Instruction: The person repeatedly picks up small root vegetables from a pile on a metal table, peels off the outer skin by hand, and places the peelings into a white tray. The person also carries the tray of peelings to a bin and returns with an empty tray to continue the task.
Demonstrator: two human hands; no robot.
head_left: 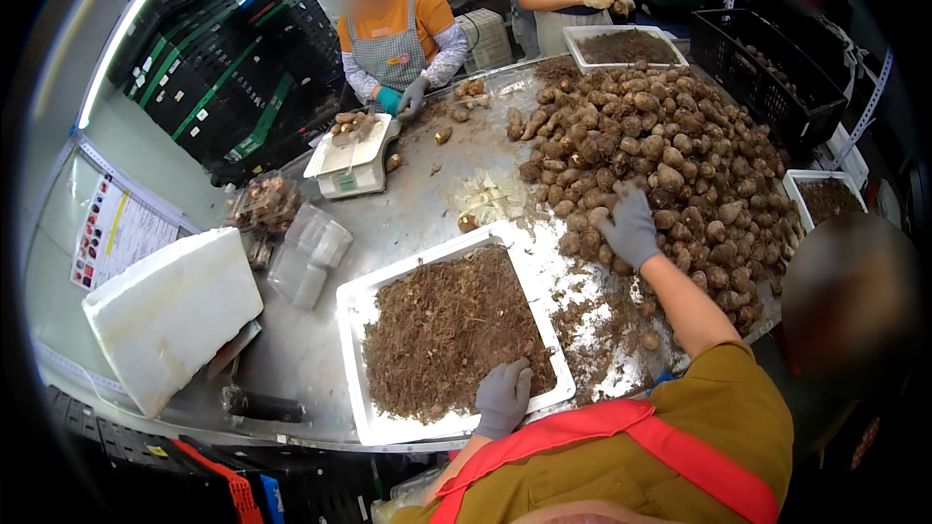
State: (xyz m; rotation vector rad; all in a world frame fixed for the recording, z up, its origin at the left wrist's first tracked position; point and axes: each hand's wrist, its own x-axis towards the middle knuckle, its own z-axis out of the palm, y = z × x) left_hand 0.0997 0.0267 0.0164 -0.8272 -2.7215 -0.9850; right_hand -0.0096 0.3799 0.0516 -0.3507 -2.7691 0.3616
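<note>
My right hand [632, 228], in a grey glove, reaches onto a large heap of brown, hairy taro corms [677, 153]. Its fingers are spread over the corms at the near left side of the heap, and no corm is clearly in its grip. My left hand [504, 397], also grey-gloved, is at the near right corner of a white foam tray [348, 349]. Brown root fibres and peelings [451, 327] fill much of that tray. The left fingers are bent close together, and whatever may lie under them is hidden.
A white scale [353, 178] stands on the metal table [429, 182] before a gloved co-worker [400, 36]. Clear plastic boxes [309, 255] and a foam lid [175, 320] are at left. A black crate [764, 73] and fibre-filled tray [619, 47] lie beyond the heap.
</note>
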